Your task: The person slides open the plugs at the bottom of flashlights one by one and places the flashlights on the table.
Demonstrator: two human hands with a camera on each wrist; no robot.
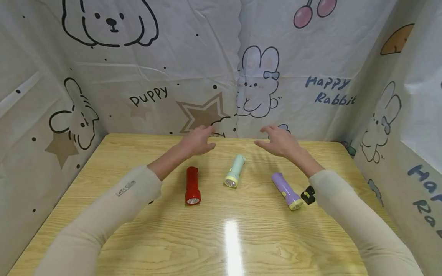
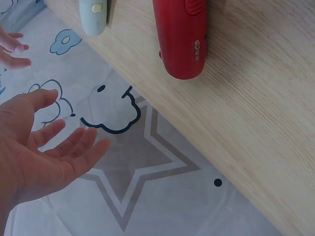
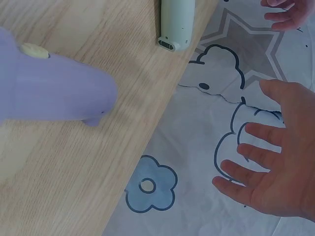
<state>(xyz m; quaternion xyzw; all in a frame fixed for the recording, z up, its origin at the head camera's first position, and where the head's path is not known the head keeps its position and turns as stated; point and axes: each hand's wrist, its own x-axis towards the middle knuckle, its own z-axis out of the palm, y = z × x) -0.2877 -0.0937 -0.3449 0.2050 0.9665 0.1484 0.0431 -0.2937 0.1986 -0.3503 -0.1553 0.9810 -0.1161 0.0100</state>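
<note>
Both hands hover near the table's far edge with relaxed fingers, holding nothing. The left hand (image 1: 197, 141) is above and beyond a red flashlight (image 1: 192, 186), whose lens end faces the near side. Between the two hands, slightly closer to me, lies a mint-green flashlight (image 1: 236, 170) with a pale yellow head. The right hand (image 1: 279, 142) is beyond a purple flashlight (image 1: 286, 191) with a yellow rim and button. In the left wrist view the fingers of the left hand (image 2: 59, 147) are spread; in the right wrist view so are those of the right hand (image 3: 275, 152).
A small black item with a yellow part (image 1: 308, 195) lies beside the purple flashlight, near the right sleeve (image 1: 342, 203). The wooden table (image 1: 172, 241) is bordered by a white cloth backdrop (image 1: 207, 69) with cartoon drawings. A bright glare streak crosses the near tabletop.
</note>
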